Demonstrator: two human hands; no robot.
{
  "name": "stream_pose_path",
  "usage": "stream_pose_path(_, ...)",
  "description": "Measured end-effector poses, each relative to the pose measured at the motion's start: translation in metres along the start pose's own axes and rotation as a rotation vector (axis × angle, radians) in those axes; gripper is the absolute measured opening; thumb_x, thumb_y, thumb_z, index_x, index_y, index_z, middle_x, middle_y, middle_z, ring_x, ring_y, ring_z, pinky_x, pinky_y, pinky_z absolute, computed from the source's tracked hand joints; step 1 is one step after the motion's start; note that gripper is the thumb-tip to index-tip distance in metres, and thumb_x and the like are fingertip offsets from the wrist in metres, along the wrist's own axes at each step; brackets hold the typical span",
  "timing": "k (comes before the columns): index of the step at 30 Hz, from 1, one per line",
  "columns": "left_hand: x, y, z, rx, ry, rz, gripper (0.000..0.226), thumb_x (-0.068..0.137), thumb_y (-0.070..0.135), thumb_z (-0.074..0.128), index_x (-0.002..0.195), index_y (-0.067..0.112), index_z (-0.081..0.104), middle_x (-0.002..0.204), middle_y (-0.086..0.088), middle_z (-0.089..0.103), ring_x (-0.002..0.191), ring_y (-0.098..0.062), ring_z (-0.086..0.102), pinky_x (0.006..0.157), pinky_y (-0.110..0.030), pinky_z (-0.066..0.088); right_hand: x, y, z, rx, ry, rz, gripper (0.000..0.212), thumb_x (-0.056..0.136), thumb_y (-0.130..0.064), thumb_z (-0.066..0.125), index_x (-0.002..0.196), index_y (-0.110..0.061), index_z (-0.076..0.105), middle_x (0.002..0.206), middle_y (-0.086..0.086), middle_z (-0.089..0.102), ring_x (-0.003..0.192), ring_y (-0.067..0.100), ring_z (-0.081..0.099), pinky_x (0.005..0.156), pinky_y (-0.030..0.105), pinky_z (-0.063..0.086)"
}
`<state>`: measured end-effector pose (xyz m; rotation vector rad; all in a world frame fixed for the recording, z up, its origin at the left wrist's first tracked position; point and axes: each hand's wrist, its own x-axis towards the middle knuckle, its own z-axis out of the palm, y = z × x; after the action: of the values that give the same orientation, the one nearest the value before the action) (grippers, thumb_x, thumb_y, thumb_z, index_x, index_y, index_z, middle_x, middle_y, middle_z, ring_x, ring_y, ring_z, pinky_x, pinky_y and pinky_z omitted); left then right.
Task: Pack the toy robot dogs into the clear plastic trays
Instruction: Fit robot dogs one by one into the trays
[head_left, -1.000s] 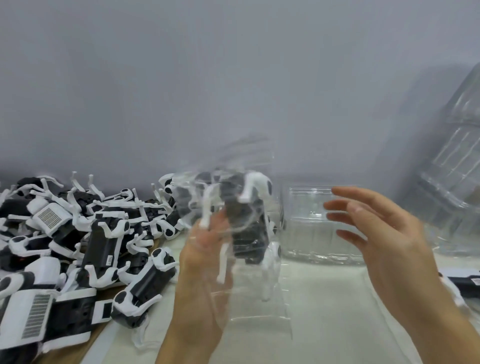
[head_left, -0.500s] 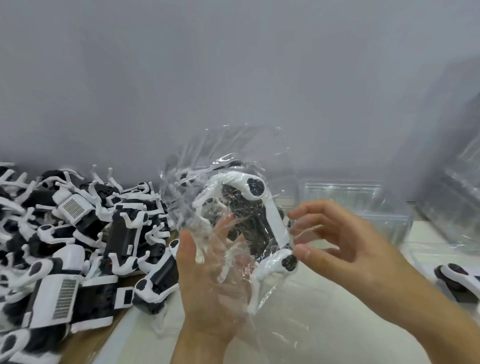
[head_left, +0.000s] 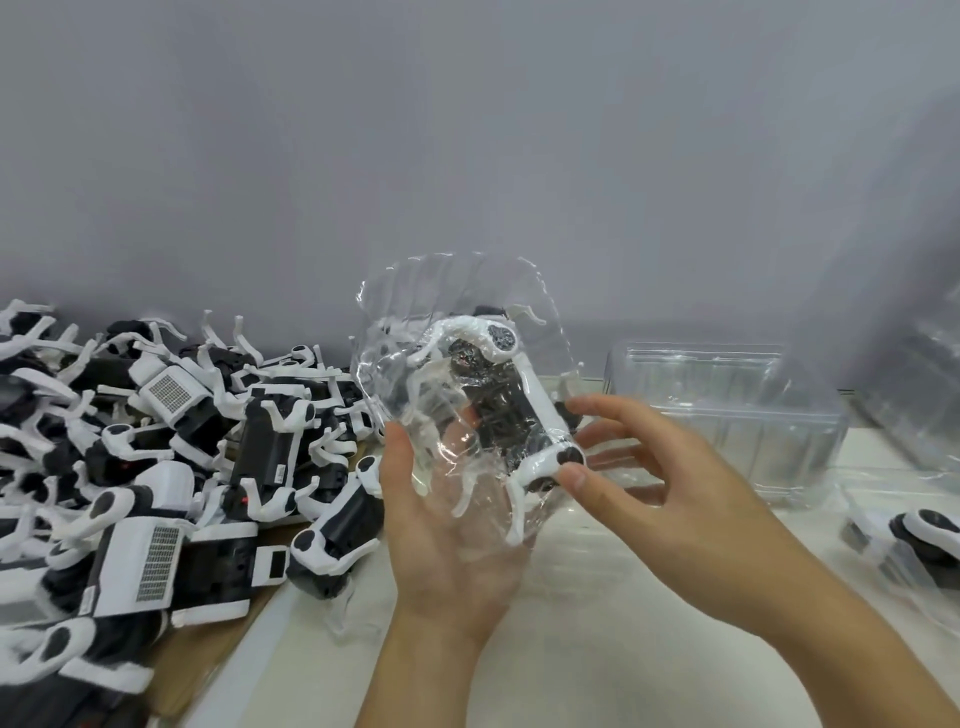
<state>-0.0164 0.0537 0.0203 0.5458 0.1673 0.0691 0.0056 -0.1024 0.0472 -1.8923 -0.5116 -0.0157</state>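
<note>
A black-and-white toy robot dog (head_left: 498, 400) sits inside a clear plastic tray (head_left: 457, 322) held up in the air at the middle of the view. My left hand (head_left: 441, 530) cups the tray from below, palm up, thumb curled along its left side. My right hand (head_left: 670, 499) comes in from the right, its thumb and fingertips pinching the dog's rear end through the tray's right edge. A big pile of loose robot dogs (head_left: 166, 447) lies on the left.
A stack of empty clear trays (head_left: 727, 405) stands at the back right on the white table (head_left: 597, 649). Another packed dog in a tray (head_left: 914, 540) lies at the far right edge. More clear plastic leans at the far right. A grey wall is behind.
My right hand has moved left from open air onto the tray's right side and taken hold. The tray with the dog has been turned and raised slightly in my left hand.
</note>
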Motion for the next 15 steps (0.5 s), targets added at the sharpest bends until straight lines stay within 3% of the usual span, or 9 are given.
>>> stream_pose_path(3,0.004,-0.002,-0.002,-0.033,0.006,-0.002,0.079,0.068,0.070,0.068,0.128,0.019,0.067,0.127,-0.016,0.067,0.115,-0.041,0.064,0.089,-0.058,0.054,-0.001,0.000,0.001,-0.031,-0.031,0.002,0.072,0.057,-0.074,0.062,0.126,-0.054,0.052,0.111,-0.033,0.056,0.108,-0.008,0.057,0.093,0.028,0.049)
stream_pose_path(6,0.006,-0.004,-0.005,-0.050,-0.069,-0.042,0.089,0.062,0.071,0.073,0.133,0.019,0.062,0.137,-0.018,0.059,0.128,-0.044,0.054,0.110,-0.066,0.032,-0.001,0.000,0.002,-0.082,-0.087,0.006,0.090,0.049,-0.081,0.071,0.131,-0.058,0.043,0.117,-0.037,0.050,0.111,-0.014,0.051,0.093,0.017,0.042)
stream_pose_path(10,0.007,-0.004,-0.007,-0.035,-0.107,-0.047,0.088,0.058,0.070,0.077,0.131,0.022,0.065,0.135,-0.018,0.061,0.123,-0.045,0.057,0.105,-0.069,0.036,-0.001,-0.004,0.006,-0.125,-0.113,-0.013,0.093,0.036,-0.077,0.074,0.122,-0.069,0.037,0.118,-0.040,0.045,0.112,-0.018,0.046,0.085,0.008,0.037)
stream_pose_path(15,0.007,-0.007,-0.006,-0.041,-0.087,-0.011,0.081,0.065,0.066,0.076,0.130,0.019,0.065,0.127,-0.018,0.066,0.114,-0.043,0.064,0.087,-0.060,0.052,0.000,-0.005,0.011,-0.184,-0.072,-0.052,0.082,0.044,-0.070,0.075,0.118,-0.067,0.039,0.116,-0.039,0.046,0.108,-0.019,0.046,0.077,-0.002,0.037)
